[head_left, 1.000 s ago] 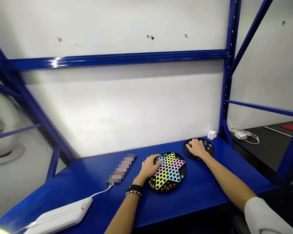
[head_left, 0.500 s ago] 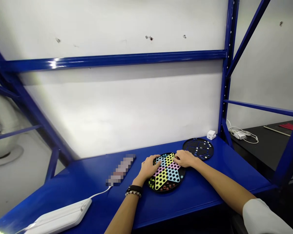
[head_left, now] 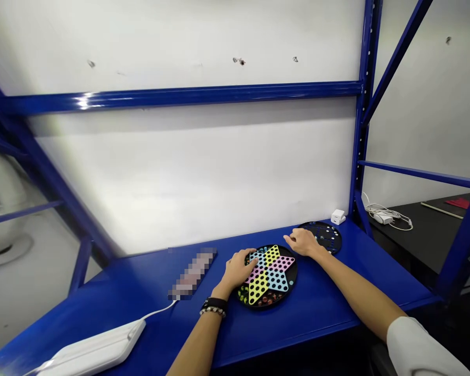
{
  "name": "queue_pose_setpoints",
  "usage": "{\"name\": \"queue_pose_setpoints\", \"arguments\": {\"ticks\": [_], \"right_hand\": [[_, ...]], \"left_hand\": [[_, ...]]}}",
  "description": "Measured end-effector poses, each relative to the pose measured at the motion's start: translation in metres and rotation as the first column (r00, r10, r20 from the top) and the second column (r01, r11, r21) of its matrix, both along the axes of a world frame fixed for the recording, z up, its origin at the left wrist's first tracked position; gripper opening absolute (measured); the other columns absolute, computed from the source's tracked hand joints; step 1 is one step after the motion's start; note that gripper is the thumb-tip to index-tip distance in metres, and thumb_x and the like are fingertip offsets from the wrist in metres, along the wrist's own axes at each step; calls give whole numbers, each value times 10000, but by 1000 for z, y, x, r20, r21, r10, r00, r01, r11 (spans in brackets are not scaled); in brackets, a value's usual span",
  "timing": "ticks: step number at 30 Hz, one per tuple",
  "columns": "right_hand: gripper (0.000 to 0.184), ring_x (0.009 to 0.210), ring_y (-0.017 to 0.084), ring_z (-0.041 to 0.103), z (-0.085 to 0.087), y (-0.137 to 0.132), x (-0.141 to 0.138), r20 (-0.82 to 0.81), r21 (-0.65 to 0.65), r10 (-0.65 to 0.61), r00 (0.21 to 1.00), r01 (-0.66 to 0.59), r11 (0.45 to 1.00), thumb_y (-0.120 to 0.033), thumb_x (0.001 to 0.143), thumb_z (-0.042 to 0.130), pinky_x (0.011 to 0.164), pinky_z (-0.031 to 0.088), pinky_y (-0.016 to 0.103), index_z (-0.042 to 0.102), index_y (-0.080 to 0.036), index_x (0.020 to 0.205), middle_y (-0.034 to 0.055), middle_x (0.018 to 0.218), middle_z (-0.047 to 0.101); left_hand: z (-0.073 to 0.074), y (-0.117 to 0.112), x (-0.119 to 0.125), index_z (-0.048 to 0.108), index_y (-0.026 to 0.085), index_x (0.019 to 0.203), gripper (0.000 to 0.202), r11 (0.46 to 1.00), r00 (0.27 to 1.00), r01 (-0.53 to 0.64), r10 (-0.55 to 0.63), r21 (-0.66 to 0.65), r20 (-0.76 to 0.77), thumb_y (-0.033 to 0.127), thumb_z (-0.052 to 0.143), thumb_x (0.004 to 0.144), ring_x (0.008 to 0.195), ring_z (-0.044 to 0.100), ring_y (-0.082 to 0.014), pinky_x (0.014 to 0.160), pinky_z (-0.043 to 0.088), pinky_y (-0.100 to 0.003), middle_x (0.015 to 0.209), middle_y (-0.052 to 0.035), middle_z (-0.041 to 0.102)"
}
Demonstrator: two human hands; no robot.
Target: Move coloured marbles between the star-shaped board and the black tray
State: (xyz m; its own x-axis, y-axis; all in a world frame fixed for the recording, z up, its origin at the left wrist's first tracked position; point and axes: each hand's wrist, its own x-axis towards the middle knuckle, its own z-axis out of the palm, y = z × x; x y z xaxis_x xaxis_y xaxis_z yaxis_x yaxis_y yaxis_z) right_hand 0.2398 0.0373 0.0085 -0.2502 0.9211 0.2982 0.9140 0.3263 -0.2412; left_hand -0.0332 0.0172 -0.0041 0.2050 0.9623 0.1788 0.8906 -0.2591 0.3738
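Note:
A round black Chinese checkers board (head_left: 292,286) with a yellow, pink and blue star full of holes lies on the blue table. Green and red marbles sit in its rim pockets near me, blue ones at the far side. My left hand (head_left: 238,268) grips the board's left side, with the thumb over the star and the fingers along the rim. Off the board's upper right, my right hand (head_left: 302,242) has its fingers curled together; whatever they may hold is hidden. It partly covers a second round black game board (head_left: 329,235) holding small white and blue pieces.
A pixelated flat device (head_left: 194,274) with a white cable lies to the left, near a white power strip (head_left: 97,347). White charger blocks (head_left: 338,216) stand by the blue frame post (head_left: 360,141). Coiled white cables (head_left: 387,215) lie on a black table at right.
My right hand has left the board's far right edge and moved up and to the right, toward the second board. The star's pink right point now shows. My left hand stays in place.

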Motion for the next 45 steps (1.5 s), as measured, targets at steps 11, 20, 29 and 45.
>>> {"name": "queue_pose_setpoints", "arguments": {"ticks": [11,20,29,45], "right_hand": [[253,964,189,557,-3,0,18,-84,26,-13,996,15,1000,-398,938,494,816,364,296,647,-198,907,54,996,627],[236,969,194,574,-2,-23,-23,-31,-7,310,950,-310,951,-400,900,551,843,388,299,666,-208,975,53,1055,679],[387,695,139,582,8,-26,-18,-19,-168,238,971,-238,957,-579,813,607,601,340,230,670,-199,785,21,777,688],[281,801,191,609,1,-31,-30,0,-43,162,987,-162,986,-466,832,600,718,419,277,697,-202,824,59,847,683]], "left_hand": [[0,-1,2,610,287,1236,437,1000,1000,-11,11,25,20,460,464,863,1215,535,-283,1041,393,-462,1294,-46,626],[3,-1,2,620,246,1151,356,991,993,5,-21,135,113,380,482,851,1184,564,-244,1019,443,-393,1230,-45,643],[7,-4,4,651,244,1048,294,982,989,3,-30,190,143,361,469,849,1090,624,-231,957,497,-354,1129,-33,691],[10,-5,7,672,231,946,250,972,979,17,-64,236,194,341,477,835,961,658,-210,876,522,-337,1005,-30,719]]}}
